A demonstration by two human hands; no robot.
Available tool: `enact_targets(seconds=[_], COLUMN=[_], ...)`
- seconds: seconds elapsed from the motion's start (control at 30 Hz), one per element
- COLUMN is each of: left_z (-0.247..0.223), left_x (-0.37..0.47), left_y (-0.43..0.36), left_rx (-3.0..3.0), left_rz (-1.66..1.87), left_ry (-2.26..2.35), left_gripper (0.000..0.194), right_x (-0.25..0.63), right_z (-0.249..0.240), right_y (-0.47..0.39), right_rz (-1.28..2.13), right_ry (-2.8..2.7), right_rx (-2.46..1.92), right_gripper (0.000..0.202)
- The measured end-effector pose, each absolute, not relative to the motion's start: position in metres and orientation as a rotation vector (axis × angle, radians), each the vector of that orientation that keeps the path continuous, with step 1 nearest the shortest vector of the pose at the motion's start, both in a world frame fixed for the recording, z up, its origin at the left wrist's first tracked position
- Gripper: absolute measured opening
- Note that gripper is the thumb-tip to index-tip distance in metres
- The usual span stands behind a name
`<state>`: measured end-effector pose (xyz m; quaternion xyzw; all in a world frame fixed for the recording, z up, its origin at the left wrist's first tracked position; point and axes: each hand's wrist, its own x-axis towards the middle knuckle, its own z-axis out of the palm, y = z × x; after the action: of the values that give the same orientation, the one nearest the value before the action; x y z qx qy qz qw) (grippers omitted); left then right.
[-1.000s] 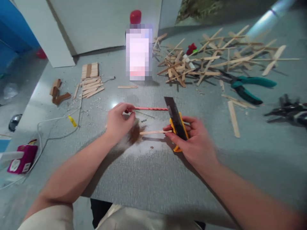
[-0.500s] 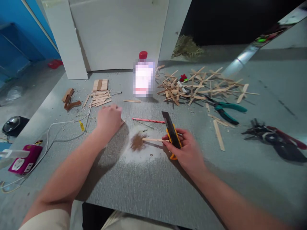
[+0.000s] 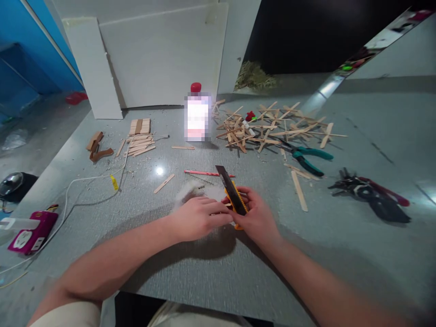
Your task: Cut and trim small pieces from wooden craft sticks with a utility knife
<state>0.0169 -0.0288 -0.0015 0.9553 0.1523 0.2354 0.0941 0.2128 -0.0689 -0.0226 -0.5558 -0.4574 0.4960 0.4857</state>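
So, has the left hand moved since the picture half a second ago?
Yes. Against the red pencil, the left hand has moved right and down in the view: from left of the pencil to its near side, beside the right hand.

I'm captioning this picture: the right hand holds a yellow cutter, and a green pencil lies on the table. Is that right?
Not quite: the pencil on the table is red, as the head view shows. The right hand does hold the yellow cutter.

Left grip (image 3: 200, 219) beside right grip (image 3: 258, 218); forearms (image 3: 122, 247) aslant
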Motion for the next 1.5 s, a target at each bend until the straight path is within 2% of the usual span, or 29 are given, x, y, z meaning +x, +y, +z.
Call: enact_targets(seconds=[0.53,0.97,1.5], left_z=[-0.005,0.002,0.016], left_x=[0.016,0.017,0.027], left_y=[-0.028,-0.033,-0.048], left_rx=[2.792,2.873,2.848], left_rz=[0.747,0.543,0.271], left_ry=[0.640,0.736,0.916], left_gripper=[0.016,0.022,0.019], right_x=[0.214,0.211,0.212], right_z=[-0.025,-0.025,-0.028], right_y=[-0.071,-0.074,-0.078], right_rz=[1.229,1.122,0.961], right_ry=[-1.184,-1.264,-1.434], right_rx=[-1.334,-1.353,-1.362], right_gripper=[0.061,0.055,0.045])
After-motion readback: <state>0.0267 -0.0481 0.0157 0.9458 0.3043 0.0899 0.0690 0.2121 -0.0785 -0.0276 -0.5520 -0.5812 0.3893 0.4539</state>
